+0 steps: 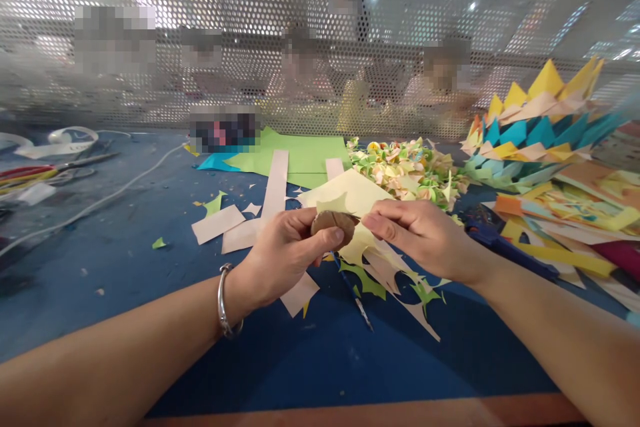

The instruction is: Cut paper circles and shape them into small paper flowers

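My left hand (295, 243) is closed on a small round brown disc (333, 221), thumb on its face, with the material unclear. A pale green paper scrap (331, 205) with pointed edges shows just behind the disc; I cannot tell whether it is held too. At the disc's right edge, my right hand (413, 230) has thumb and forefinger pinched together. Whatever lies between those fingertips is too small to make out. Under both hands are a cream paper sheet (345, 188), cut-out paper offcuts (395, 273) and a blue pen-like craft knife (357, 300).
Green sheets (305, 153) and a heap of small paper cutouts (405, 170) lie beyond the hands. Stacked zigzag paper crowns (540, 123) and a dark blue tool (510, 247) are at right. Scissors (50, 170) and a white cable (110, 197) lie left. A perforated metal screen (310, 100) borders the back.
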`<action>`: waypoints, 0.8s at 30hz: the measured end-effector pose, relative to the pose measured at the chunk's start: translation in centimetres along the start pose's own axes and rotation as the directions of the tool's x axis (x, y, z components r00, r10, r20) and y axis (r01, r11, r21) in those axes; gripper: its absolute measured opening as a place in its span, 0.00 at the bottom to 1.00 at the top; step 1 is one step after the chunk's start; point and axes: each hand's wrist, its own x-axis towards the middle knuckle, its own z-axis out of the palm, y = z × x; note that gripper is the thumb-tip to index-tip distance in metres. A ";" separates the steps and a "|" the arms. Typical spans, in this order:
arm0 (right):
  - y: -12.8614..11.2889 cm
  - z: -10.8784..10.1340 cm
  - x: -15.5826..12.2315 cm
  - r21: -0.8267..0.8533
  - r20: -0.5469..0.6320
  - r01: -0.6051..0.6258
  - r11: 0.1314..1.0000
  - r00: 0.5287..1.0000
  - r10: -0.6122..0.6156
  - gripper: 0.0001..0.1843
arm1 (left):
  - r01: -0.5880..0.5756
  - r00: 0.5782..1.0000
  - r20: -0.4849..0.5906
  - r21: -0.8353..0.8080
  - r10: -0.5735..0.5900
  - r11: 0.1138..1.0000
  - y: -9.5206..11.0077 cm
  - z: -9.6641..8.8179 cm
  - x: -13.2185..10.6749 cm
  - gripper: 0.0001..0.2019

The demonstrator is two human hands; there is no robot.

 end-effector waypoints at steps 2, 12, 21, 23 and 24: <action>0.0 0.0 0.0 0.005 0.002 -0.001 1.000 1.000 0.001 0.24 | -0.014 1.000 0.014 -0.006 0.014 1.000 0.1 0.0 0.0 0.11; 0.2 0.2 0.0 0.018 0.034 -0.001 1.000 0.999 0.001 0.24 | -0.047 0.990 0.131 -0.091 0.059 0.995 -0.1 -0.1 0.2 0.13; 0.0 0.2 -0.1 0.033 0.033 0.013 0.999 0.999 -0.014 0.24 | -0.020 0.979 0.199 -0.101 0.040 0.995 -0.2 -0.1 0.3 0.12; 0.0 0.2 -0.1 0.027 0.035 0.011 1.000 0.999 -0.012 0.23 | -0.013 0.979 0.203 -0.091 0.031 0.996 -0.1 -0.1 0.3 0.12; 0.0 0.1 -0.1 0.025 0.036 0.011 1.000 0.999 -0.012 0.23 | -0.012 0.978 0.206 -0.087 0.030 0.996 -0.1 -0.1 0.4 0.11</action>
